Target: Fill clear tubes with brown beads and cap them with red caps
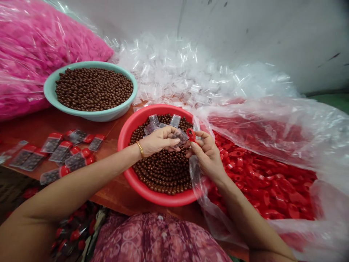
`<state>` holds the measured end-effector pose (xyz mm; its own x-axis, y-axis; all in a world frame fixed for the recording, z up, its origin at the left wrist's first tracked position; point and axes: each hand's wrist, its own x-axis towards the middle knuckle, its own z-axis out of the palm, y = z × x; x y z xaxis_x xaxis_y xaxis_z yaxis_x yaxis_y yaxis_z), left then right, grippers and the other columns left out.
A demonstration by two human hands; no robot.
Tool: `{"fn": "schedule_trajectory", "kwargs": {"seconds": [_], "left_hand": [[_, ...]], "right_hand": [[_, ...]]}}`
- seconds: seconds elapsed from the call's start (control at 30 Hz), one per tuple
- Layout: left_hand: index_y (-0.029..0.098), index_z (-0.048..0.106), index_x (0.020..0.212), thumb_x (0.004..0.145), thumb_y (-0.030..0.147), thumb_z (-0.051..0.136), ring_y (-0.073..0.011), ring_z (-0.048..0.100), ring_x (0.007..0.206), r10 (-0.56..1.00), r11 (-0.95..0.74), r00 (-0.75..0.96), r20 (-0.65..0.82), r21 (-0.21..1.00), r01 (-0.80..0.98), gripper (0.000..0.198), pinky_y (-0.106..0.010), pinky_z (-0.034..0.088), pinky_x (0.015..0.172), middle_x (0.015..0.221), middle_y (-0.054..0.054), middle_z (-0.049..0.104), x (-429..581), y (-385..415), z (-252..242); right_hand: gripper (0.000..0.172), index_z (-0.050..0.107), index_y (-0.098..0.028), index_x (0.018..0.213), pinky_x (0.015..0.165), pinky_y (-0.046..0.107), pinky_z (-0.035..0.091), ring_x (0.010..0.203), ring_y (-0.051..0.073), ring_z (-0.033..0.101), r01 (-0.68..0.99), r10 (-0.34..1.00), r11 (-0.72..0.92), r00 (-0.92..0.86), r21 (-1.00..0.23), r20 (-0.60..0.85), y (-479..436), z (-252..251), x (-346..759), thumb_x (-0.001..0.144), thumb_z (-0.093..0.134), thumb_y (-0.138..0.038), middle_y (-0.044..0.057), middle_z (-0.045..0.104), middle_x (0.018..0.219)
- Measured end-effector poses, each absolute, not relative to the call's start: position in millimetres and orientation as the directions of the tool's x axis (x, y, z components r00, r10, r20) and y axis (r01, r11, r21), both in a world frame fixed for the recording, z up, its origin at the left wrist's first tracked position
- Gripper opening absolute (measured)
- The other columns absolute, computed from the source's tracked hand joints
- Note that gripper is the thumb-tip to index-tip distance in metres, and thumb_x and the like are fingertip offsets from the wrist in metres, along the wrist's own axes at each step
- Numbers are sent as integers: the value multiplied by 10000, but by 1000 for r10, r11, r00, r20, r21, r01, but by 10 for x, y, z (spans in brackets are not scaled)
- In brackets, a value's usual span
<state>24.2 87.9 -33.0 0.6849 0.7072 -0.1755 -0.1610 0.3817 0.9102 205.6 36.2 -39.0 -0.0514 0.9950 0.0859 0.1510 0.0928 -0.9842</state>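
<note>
"So, how would you do this step well?"

"I'd hold the clear box (182, 137) level in the left hand (159, 140), above the red basin (169, 200), so any brown balls (163, 178) that slip out should land back in it. Then I'd square the red cap (191, 134) to the box's end and press straight and lightly; those thin walls would probably flex under a hard squeeze."

"What are the fingers doing?"

"Both sets are gripping. The left thumb lies on top of the box, with fingers beneath. The right hand (205, 154) pinches the cap between thumb and fingers, over the red basin's right side."

"And where's the box, exactly?"

"Over the right half of the red basin, clasped in the left fingers, its free end poking past the thumb tip towards the right hand. The cap is right at that end; I can't tell whether they touch."

"Spare caps?"

"A heap of red caps (261, 189), just right of the red basin."
</note>
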Motion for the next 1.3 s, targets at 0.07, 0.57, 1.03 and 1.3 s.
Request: {"fn": "schedule_trajectory", "kwargs": {"seconds": [0.07, 0.57, 1.03, 1.3], "left_hand": [[137, 532, 939, 745, 265, 684, -79, 621, 696, 709, 356, 685, -164, 923, -148, 278, -210, 485, 669, 859, -15, 621, 251, 873, -334], [142, 555, 984, 692, 159, 630, -138, 588, 786, 881, -180, 463, 94, 973, 146, 301, -277, 480, 746, 858, -4, 614, 308, 782, -373], [150, 580, 752, 710, 246, 568, -158, 566, 618, 878, -347, 479, 9, 702, 622, 106, -253, 401, 562, 660, -15, 611, 308, 741, -284], [162, 617, 804, 679, 350, 574, -198, 622, 665, 747, -567, 665, 12, 533, 628, 230, -271, 440, 582, 678, -31, 644, 340, 721, -203]], "right_hand": [[352, 493, -229, 1142, 528, 244, 498, 552, 103, 591, 251, 993, 107, -76, -962, 91, 370, -377, 2090, 836, 561, -390, -4, 665, 805], [477, 416, -204, 1377, 901, 368, 529, 1040, 204, 629, 735, 773, 575, -344, -359, 533, 397, -449, 2033, 902, 418, -155, 112, 638, 1171], [359, 565, -68, 1203, 505, 243, 501, 550, 143, 602, 696, 633, 704, -521, -144, 573, 383, -364, 2002, 876, 433, -132, 60, 651, 669], [463, 648, -197, 920, 480, 239, 427, 501, 103, 514, 249, 969, 214, 64, -945, 237, 538, -327, 1880, 913, 322, -525, -4, 585, 643]]}}
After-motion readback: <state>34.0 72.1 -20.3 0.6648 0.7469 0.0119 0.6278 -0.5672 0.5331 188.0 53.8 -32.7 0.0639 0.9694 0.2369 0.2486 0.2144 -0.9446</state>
